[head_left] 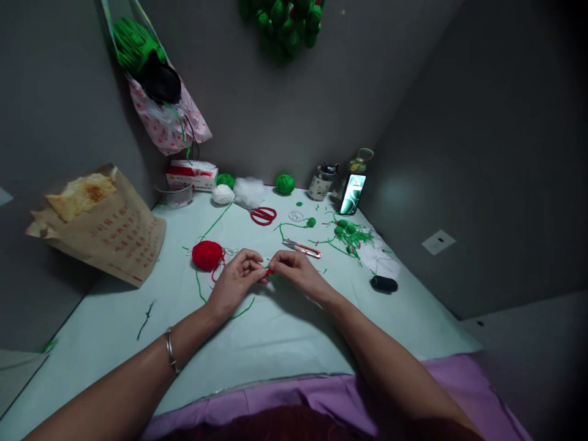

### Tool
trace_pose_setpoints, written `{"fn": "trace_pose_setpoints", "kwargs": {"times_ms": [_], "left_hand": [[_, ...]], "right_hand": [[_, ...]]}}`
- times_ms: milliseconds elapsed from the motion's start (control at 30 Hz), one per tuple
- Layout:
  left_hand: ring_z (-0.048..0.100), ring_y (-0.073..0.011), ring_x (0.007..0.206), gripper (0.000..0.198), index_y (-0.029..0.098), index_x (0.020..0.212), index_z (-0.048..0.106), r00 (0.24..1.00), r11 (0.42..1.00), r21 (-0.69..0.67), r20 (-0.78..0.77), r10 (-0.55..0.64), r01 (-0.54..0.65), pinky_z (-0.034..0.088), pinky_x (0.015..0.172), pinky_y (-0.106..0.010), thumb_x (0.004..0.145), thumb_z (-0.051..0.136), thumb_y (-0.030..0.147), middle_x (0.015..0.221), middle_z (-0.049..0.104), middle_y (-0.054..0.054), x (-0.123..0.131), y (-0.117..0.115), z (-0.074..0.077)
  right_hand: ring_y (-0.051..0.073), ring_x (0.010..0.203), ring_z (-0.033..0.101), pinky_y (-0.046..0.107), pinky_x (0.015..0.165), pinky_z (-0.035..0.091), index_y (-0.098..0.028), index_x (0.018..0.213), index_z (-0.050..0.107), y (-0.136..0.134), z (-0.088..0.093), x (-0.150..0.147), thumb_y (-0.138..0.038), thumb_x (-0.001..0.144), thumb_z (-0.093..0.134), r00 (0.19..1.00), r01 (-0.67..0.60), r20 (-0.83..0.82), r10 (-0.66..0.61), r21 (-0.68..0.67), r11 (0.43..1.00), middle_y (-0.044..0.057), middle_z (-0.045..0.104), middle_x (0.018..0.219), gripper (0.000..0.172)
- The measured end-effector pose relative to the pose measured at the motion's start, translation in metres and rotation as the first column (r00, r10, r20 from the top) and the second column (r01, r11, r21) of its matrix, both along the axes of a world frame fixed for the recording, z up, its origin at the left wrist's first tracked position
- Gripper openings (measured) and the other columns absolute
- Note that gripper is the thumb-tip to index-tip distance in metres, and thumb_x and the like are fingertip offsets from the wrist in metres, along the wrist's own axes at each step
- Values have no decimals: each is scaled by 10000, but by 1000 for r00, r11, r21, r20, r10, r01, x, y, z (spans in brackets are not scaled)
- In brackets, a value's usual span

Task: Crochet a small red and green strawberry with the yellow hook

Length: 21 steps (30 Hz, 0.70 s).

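My left hand (237, 277) and my right hand (294, 269) meet over the table, fingertips pinched close together. Between them shows a tiny red and green yarn piece (269, 271), mostly covered by the fingers. Just left of my left hand lies a red yarn ball (207, 255), with a red strand running toward the hand. A green yarn strand (244, 309) trails out below my left wrist. Beyond my right hand rest orange-handled thread snips (302, 247). Whether a needle or hook is in the fingers I cannot tell.
Red-handled scissors (263, 215), white stuffing (249, 192) and a green yarn ball (285, 184) sit at the back. Green yarn pieces (351, 236), a dark roll (384, 284) and a lit phone (353, 194) stand right. A paper food bag (114, 239) leans at left.
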<state>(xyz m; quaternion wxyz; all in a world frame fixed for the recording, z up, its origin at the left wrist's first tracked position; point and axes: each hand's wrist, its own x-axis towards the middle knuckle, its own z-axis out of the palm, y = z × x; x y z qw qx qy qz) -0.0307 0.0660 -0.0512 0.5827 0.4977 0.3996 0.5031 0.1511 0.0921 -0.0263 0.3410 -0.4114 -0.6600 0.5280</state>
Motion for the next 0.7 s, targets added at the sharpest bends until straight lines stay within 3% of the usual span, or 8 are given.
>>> {"fn": "trace_pose_setpoints", "kwargs": {"times_ms": [200,300,433,567,700], "left_hand": [[688,-157,704,358,192,989,617,998,998,-58,62,-25,28,541,720,-301,747,816,363,783,664,11,-5,2,1],[678,-156,722,347,192,982,629,997,997,-78,71,-8,13,536,737,-301,746,823,354,818,667,-4,-7,3,0],[662,-159,755,310,196,988,644,999,996,-89,52,3,1,528,764,-301,776,801,359,842,672,-17,-8,3,0],[639,-167,732,262,185,909,669,1000,996,-89,-11,-16,15,514,729,-313,847,725,433,844,668,-31,-6,2,1],[539,-144,646,203,195,811,660,997,999,-45,-82,9,-13,425,644,-278,836,738,382,714,597,20,-7,3,2]], "right_hand": [[99,556,333,280,552,235,-182,715,585,1,-5,-1,-696,824,645,998,33,-48,-35,-36,999,-56,435,585,529],[109,570,366,277,556,251,-185,802,614,-2,-1,-1,-711,865,587,999,17,-48,-19,-40,999,-49,458,609,531],[110,616,386,277,584,262,-176,759,627,-4,3,-1,-658,788,729,999,-38,-24,37,-53,998,-29,523,660,493],[108,607,356,275,573,244,-175,740,614,-3,1,-1,-647,789,734,998,-55,-1,55,-57,997,-37,489,637,489],[112,622,399,265,576,278,-177,773,623,-6,1,-1,-622,846,687,994,-107,2,108,-68,992,-31,516,655,456]]}}
